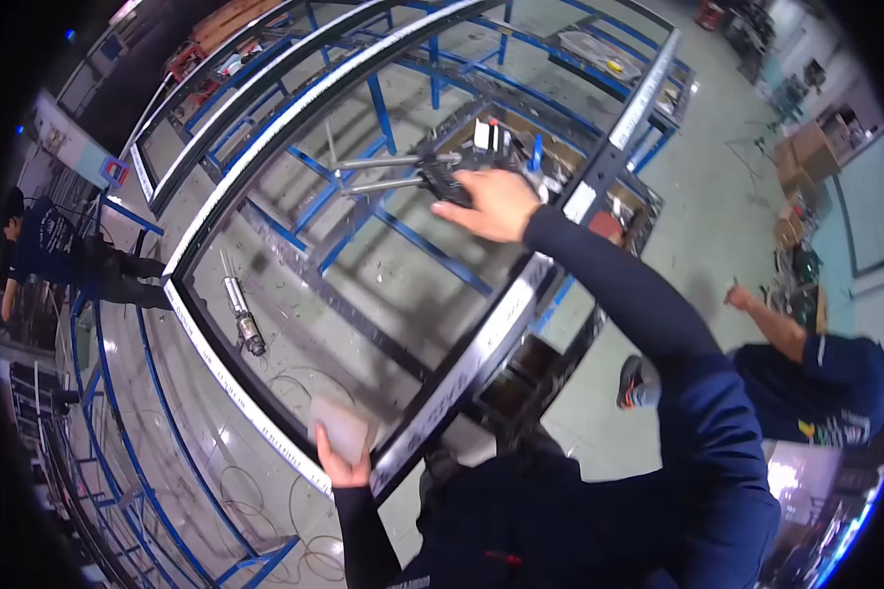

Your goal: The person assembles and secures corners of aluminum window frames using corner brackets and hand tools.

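My left hand (346, 465) grips a pale, flat-sided block (344, 425) close to the near left corner of a dark metal frame (228, 378) with white printed strips. My right hand (498, 204) reaches across the frame's right side, its fingers closed around the black body of a tool with long metal rods (449, 185). The rods point left over the frame's opening. Just beyond the hand, a tray (635, 224) holds small parts, a blue item (536, 153) and a white-labelled box (485, 134).
Blue metal stands (383, 113) support the frames. A silver-and-black tool (241, 312) shows through the opening, above thin looped hoses (304, 393). One person (54, 240) stands at the left, another (820, 378) at the right. Cardboard boxes (805, 155) stand by the right wall.
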The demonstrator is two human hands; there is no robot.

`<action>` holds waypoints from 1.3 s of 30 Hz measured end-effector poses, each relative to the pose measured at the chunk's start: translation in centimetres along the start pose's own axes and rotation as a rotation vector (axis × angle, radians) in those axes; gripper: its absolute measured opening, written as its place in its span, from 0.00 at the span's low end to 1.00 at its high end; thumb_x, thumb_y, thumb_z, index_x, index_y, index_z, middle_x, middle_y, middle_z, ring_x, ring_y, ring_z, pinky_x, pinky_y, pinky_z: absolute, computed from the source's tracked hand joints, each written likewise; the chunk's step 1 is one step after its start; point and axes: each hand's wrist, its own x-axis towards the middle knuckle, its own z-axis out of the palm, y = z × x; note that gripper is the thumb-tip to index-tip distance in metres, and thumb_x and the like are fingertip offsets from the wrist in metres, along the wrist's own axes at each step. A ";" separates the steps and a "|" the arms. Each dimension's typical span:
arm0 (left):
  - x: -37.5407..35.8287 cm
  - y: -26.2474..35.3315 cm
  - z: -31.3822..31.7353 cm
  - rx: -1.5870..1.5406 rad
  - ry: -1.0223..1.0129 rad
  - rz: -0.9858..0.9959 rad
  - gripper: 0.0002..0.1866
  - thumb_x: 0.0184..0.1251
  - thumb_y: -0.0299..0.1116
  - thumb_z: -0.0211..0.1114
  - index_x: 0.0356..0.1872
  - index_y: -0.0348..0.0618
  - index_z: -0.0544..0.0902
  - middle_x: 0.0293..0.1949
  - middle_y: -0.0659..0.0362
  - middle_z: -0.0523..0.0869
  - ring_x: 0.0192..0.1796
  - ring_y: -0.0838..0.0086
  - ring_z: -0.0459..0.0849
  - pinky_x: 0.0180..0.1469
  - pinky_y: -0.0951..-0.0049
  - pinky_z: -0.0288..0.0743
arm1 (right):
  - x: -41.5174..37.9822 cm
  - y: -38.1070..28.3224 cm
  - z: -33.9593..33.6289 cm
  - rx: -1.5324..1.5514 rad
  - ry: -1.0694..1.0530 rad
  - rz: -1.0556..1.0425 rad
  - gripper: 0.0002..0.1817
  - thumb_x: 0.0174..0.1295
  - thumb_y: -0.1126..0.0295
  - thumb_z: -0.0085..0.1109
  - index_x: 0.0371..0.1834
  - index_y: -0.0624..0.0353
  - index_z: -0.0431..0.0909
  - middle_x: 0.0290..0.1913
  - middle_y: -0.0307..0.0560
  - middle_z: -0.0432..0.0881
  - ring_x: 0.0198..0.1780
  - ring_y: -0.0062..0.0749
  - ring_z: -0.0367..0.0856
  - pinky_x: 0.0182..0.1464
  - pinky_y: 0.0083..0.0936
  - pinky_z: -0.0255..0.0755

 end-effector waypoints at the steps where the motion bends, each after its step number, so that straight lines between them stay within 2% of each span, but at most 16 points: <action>1: -0.5 0.2 -1.2 -0.004 0.072 0.072 0.28 0.70 0.56 0.61 0.65 0.52 0.75 0.57 0.60 0.83 0.57 0.63 0.82 0.58 0.52 0.77 | 3.3 0.1 1.7 -0.001 0.042 -0.010 0.31 0.64 0.37 0.54 0.41 0.58 0.81 0.39 0.57 0.86 0.49 0.55 0.84 0.59 0.48 0.72; 2: -1.1 0.3 -3.0 -0.008 0.084 0.134 0.28 0.70 0.56 0.61 0.64 0.52 0.75 0.56 0.60 0.83 0.56 0.63 0.82 0.58 0.53 0.78 | 6.2 0.8 4.4 -0.001 0.137 -0.044 0.31 0.65 0.37 0.53 0.41 0.58 0.81 0.39 0.57 0.86 0.49 0.55 0.84 0.56 0.47 0.71; 3: -5.9 -4.7 1.5 0.085 0.301 0.048 0.28 0.70 0.56 0.61 0.64 0.52 0.75 0.55 0.60 0.83 0.55 0.63 0.83 0.57 0.53 0.79 | 6.8 12.4 9.7 0.041 -0.108 0.051 0.30 0.66 0.38 0.52 0.44 0.58 0.81 0.40 0.58 0.87 0.49 0.53 0.84 0.56 0.46 0.71; 7: -2.1 -7.8 9.4 0.018 0.297 0.129 0.29 0.71 0.56 0.61 0.64 0.48 0.73 0.56 0.59 0.82 0.56 0.63 0.81 0.58 0.56 0.77 | 18.5 24.6 14.5 -0.100 0.068 0.042 0.31 0.66 0.39 0.53 0.50 0.59 0.81 0.45 0.57 0.87 0.52 0.46 0.83 0.59 0.39 0.66; 11: 0.6 -9.3 12.8 0.063 0.318 0.098 0.30 0.70 0.55 0.63 0.64 0.47 0.73 0.56 0.59 0.81 0.56 0.63 0.81 0.59 0.56 0.77 | 19.4 30.7 19.2 -0.146 0.187 0.127 0.31 0.65 0.39 0.55 0.47 0.60 0.80 0.41 0.53 0.86 0.51 0.46 0.83 0.59 0.39 0.66; 16: 8.2 -11.3 21.0 0.064 0.159 0.015 0.27 0.74 0.48 0.60 0.67 0.45 0.72 0.61 0.57 0.81 0.61 0.62 0.81 0.64 0.54 0.75 | 19.4 32.2 19.3 -0.015 -0.055 0.362 0.47 0.56 0.25 0.52 0.55 0.63 0.79 0.60 0.55 0.76 0.67 0.46 0.70 0.72 0.46 0.53; 17: 10.1 -11.8 23.4 0.089 0.071 -0.001 0.26 0.75 0.47 0.60 0.67 0.45 0.72 0.62 0.56 0.80 0.61 0.62 0.81 0.65 0.53 0.74 | 19.3 32.2 20.4 -0.035 0.096 0.370 0.45 0.56 0.27 0.57 0.55 0.63 0.80 0.60 0.56 0.76 0.67 0.49 0.70 0.71 0.47 0.57; 19: 13.9 -13.2 28.3 0.086 0.003 -0.048 0.27 0.75 0.48 0.59 0.67 0.45 0.71 0.62 0.56 0.80 0.62 0.62 0.80 0.66 0.53 0.73 | 17.0 29.5 17.9 0.348 0.308 0.276 0.39 0.59 0.35 0.62 0.57 0.61 0.79 0.62 0.56 0.75 0.66 0.43 0.72 0.66 0.45 0.65; 21: 17.6 -14.4 33.5 0.075 -0.085 -0.103 0.27 0.75 0.47 0.59 0.67 0.44 0.71 0.62 0.55 0.80 0.63 0.62 0.80 0.67 0.54 0.72 | 13.9 27.7 17.3 0.971 -0.089 0.054 0.35 0.62 0.42 0.64 0.60 0.61 0.75 0.61 0.52 0.76 0.61 0.38 0.76 0.61 0.43 0.71; 23: 20.6 -15.9 38.7 0.059 -0.208 -0.147 0.27 0.76 0.47 0.58 0.67 0.43 0.71 0.62 0.55 0.80 0.63 0.62 0.80 0.66 0.55 0.73 | 8.4 23.9 13.2 1.599 -0.452 0.374 0.34 0.65 0.46 0.64 0.65 0.59 0.69 0.57 0.48 0.78 0.55 0.34 0.78 0.53 0.38 0.76; 27: 27.9 -20.3 44.1 0.314 -0.426 -0.089 0.30 0.74 0.49 0.62 0.67 0.41 0.69 0.61 0.55 0.79 0.60 0.66 0.80 0.63 0.60 0.74 | 7.4 25.5 10.3 1.479 -0.292 0.457 0.34 0.62 0.53 0.70 0.64 0.60 0.66 0.53 0.47 0.78 0.52 0.28 0.79 0.38 0.27 0.80; 30: 30.4 -22.7 47.3 0.634 -0.321 0.143 0.39 0.71 0.50 0.66 0.72 0.42 0.58 0.59 0.55 0.78 0.60 0.66 0.77 0.62 0.64 0.73 | 7.7 27.6 10.6 1.097 0.074 0.463 0.36 0.55 0.59 0.72 0.63 0.61 0.67 0.56 0.53 0.76 0.55 0.39 0.78 0.50 0.36 0.78; 32: 29.2 -22.4 50.5 0.584 -0.337 -0.044 0.49 0.64 0.48 0.73 0.76 0.43 0.51 0.58 0.53 0.76 0.52 0.70 0.79 0.54 0.64 0.75 | 7.9 28.2 12.0 0.581 0.441 0.367 0.37 0.50 0.62 0.72 0.64 0.61 0.67 0.59 0.56 0.74 0.57 0.46 0.77 0.57 0.39 0.75; 34: 31.3 -24.5 51.5 0.530 -0.496 -0.105 0.50 0.64 0.52 0.72 0.76 0.45 0.49 0.64 0.50 0.71 0.57 0.69 0.78 0.55 0.61 0.77 | 8.4 28.1 12.0 0.521 0.378 0.314 0.40 0.46 0.62 0.72 0.65 0.59 0.67 0.61 0.59 0.72 0.61 0.52 0.73 0.62 0.42 0.70; 35: 33.1 -25.5 51.0 0.642 -0.383 -0.086 0.45 0.66 0.58 0.68 0.73 0.47 0.55 0.62 0.53 0.74 0.58 0.65 0.80 0.57 0.62 0.78 | 9.0 28.2 11.9 0.492 0.348 0.283 0.41 0.44 0.63 0.72 0.65 0.58 0.67 0.62 0.61 0.71 0.62 0.55 0.72 0.65 0.44 0.68; 39: 34.8 -24.7 51.2 0.489 -0.466 -0.293 0.41 0.65 0.69 0.60 0.69 0.52 0.63 0.55 0.57 0.80 0.50 0.63 0.84 0.54 0.56 0.78 | 10.1 31.0 12.1 0.760 0.113 0.307 0.45 0.49 0.58 0.75 0.71 0.58 0.64 0.66 0.57 0.71 0.67 0.46 0.71 0.67 0.38 0.67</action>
